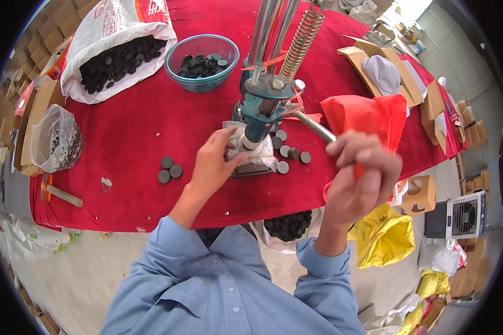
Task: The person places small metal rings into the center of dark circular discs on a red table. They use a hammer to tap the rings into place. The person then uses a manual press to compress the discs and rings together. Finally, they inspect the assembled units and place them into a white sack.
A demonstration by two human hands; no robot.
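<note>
A dark green hand press [261, 111] with a coiled spring stands on the red-covered table. White padding [270, 160] wraps its base under the ram. My left hand [211, 162] is beside the ram on the left, thumb and fingers apart, with the fingertips at the padding; no held thing shows between them. My right hand [366, 170], blurred by motion, curls at the outer end of the metal lever [316, 125]. Several black discs [283, 167] lie right of the press base. Three more black discs [166, 162] lie to the left of my left hand.
A white sack [72, 78] spilling black discs and a teal bowl [202, 84] of discs stand at the back left. A clear tub [42, 145] of small metal parts and a hammer [65, 195] are at left. A red bag [332, 109] lies behind my right hand.
</note>
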